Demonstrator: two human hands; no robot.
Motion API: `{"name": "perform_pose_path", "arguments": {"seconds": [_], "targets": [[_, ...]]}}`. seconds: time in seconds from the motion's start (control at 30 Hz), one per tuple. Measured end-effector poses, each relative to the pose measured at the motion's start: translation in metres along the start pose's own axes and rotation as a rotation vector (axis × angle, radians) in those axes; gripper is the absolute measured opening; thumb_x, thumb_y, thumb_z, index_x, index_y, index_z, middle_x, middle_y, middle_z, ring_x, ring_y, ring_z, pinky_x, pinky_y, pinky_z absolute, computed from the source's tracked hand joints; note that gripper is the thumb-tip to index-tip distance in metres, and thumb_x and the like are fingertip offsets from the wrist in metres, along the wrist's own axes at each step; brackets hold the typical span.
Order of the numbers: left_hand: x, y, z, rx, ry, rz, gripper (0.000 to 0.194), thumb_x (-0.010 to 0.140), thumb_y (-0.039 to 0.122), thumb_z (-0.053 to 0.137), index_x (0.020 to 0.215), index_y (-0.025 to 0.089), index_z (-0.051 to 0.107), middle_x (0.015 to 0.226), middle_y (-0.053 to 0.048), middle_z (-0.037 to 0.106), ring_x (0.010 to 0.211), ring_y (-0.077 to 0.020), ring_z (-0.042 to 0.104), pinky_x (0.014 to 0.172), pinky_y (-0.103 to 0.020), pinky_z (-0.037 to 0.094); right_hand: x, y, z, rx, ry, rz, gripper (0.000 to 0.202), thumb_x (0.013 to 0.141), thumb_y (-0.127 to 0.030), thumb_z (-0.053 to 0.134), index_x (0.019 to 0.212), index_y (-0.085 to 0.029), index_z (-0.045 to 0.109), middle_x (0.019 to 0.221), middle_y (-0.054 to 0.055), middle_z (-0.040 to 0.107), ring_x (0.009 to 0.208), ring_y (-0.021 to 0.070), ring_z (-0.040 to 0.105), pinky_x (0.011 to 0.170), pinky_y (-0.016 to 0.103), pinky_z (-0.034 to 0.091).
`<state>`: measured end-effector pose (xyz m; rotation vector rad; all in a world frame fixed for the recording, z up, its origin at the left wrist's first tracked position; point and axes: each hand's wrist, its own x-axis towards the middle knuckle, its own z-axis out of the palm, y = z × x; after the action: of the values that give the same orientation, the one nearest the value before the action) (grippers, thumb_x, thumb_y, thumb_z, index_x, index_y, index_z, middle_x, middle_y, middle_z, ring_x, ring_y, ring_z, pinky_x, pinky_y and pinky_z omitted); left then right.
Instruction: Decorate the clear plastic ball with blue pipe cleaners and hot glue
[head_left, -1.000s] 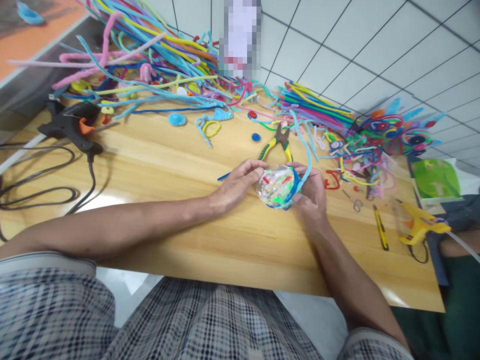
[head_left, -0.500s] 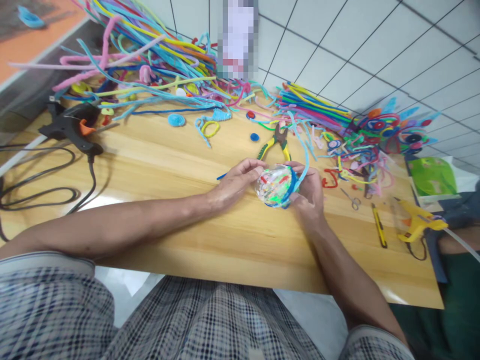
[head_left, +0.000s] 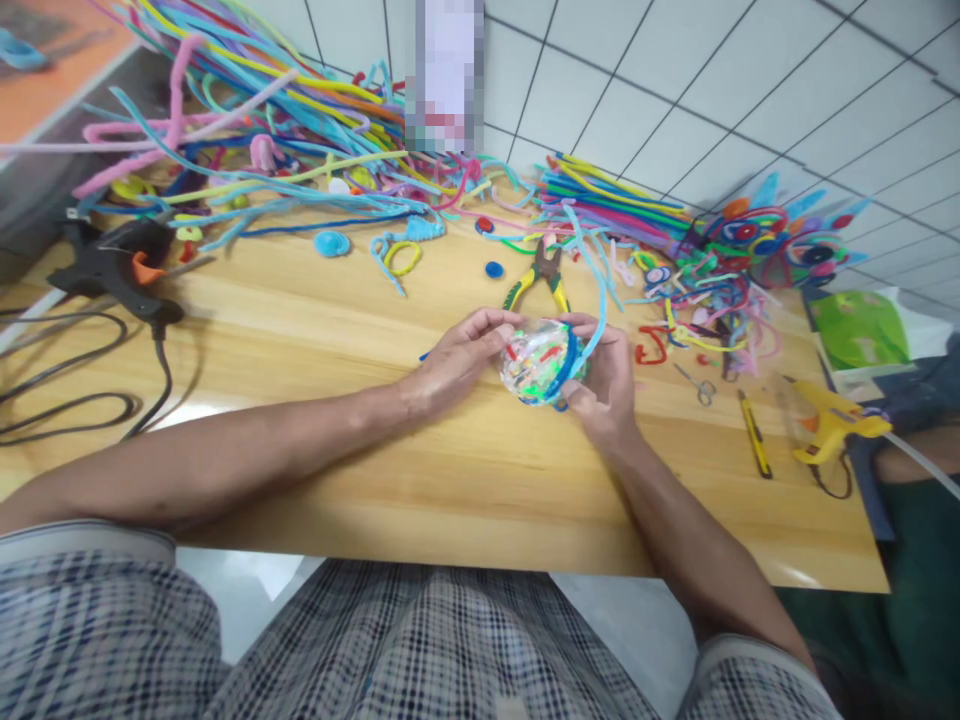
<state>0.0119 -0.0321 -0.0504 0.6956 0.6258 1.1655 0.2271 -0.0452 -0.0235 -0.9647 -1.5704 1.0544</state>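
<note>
Both my hands hold a clear round ball with green, red and white bits showing in it, a little above the table. A dark blue pipe cleaner circles its right side. My left hand is closed on the ball's left edge, thumb on top. Around the right edge curl the fingers of my right hand. From beside that hand a light blue pipe cleaner rises in a curve. Yellow-and-black pliers lie just beyond the ball, handles toward me. Part of the ball is hidden by my fingers.
A black glue gun and its cord lie at the left. Piled pipe cleaners cover the back left, with another bundle at the back right. Scissors, a yellow cutter knife and a yellow glue gun lie right.
The camera view has shifted slightly, so most things sit a little further left. Both hands keep hold of the ball, with hardly any change in grip.
</note>
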Motion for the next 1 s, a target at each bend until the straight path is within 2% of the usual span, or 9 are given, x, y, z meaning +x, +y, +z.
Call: {"name": "perform_pose_path", "arguments": {"seconds": [0.07,0.17,0.37,0.47,0.6,0.77,1.0], "targets": [[0.001,0.001,-0.001,0.041,-0.016,0.016,0.041,0.086,0.049,0.1,0.112,0.023,0.082,0.116,-0.003,0.082,0.105,-0.0194,0.072,0.1,-0.033,0.056,0.002,-0.002,0.0,-0.016,0.001,0.014,0.065,0.082,-0.072,0.088,0.125,-0.036,0.056,0.145,0.01,0.065,0.143,0.0378,0.066,0.126,0.064,0.052],[0.004,0.003,-0.003,0.112,-0.034,0.043,0.05,0.084,0.058,0.1,0.116,0.024,0.081,0.12,-0.004,0.082,0.108,-0.021,0.073,0.1,-0.034,0.056,0.006,-0.005,0.001,-0.046,0.012,0.004,0.065,0.079,-0.067,0.09,0.124,-0.036,0.056,0.145,0.01,0.065,0.145,0.0372,0.065,0.126,0.06,0.053],[0.007,0.015,-0.003,0.269,-0.01,0.101,0.051,0.091,0.065,0.091,0.122,0.027,0.079,0.123,-0.004,0.082,0.114,-0.0235,0.073,0.104,-0.036,0.056,0.017,-0.007,0.0,-0.04,-0.028,-0.012,0.06,0.078,-0.053,0.089,0.126,-0.035,0.057,0.146,0.008,0.067,0.143,0.0341,0.067,0.126,0.056,0.055],[0.008,0.02,-0.004,0.329,0.013,0.084,0.055,0.089,0.069,0.092,0.122,0.026,0.08,0.122,-0.004,0.082,0.113,-0.0246,0.074,0.104,-0.037,0.057,0.02,-0.001,-0.003,-0.03,-0.038,0.013,0.053,0.081,-0.05,0.088,0.123,-0.035,0.059,0.139,0.006,0.07,0.138,0.0319,0.07,0.126,0.055,0.056],[0.006,0.019,-0.003,0.352,0.027,0.084,0.056,0.088,0.069,0.093,0.122,0.026,0.08,0.123,-0.005,0.083,0.113,-0.0242,0.074,0.106,-0.038,0.058,0.019,0.005,-0.006,-0.018,-0.038,0.026,0.052,0.082,-0.058,0.087,0.121,-0.035,0.062,0.137,0.006,0.071,0.135,0.0321,0.07,0.125,0.056,0.055],[0.001,0.011,0.006,0.324,-0.029,0.074,0.057,0.094,0.072,0.086,0.127,0.026,0.078,0.131,-0.006,0.082,0.118,-0.0254,0.076,0.104,-0.039,0.062,0.015,-0.002,-0.013,0.056,-0.077,0.045,0.069,0.084,-0.08,0.08,0.132,-0.035,0.061,0.142,0.007,0.073,0.136,0.0341,0.07,0.121,0.055,0.058],[-0.003,0.009,0.009,0.254,-0.098,0.056,0.055,0.096,0.067,0.086,0.133,0.027,0.08,0.143,-0.008,0.08,0.136,-0.0321,0.074,0.114,-0.047,0.06,0.012,-0.001,-0.015,0.168,-0.161,0.075,0.071,0.085,-0.077,0.08,0.137,-0.031,0.063,0.144,0.008,0.075,0.137,0.0361,0.071,0.115,0.054,0.062]]}}
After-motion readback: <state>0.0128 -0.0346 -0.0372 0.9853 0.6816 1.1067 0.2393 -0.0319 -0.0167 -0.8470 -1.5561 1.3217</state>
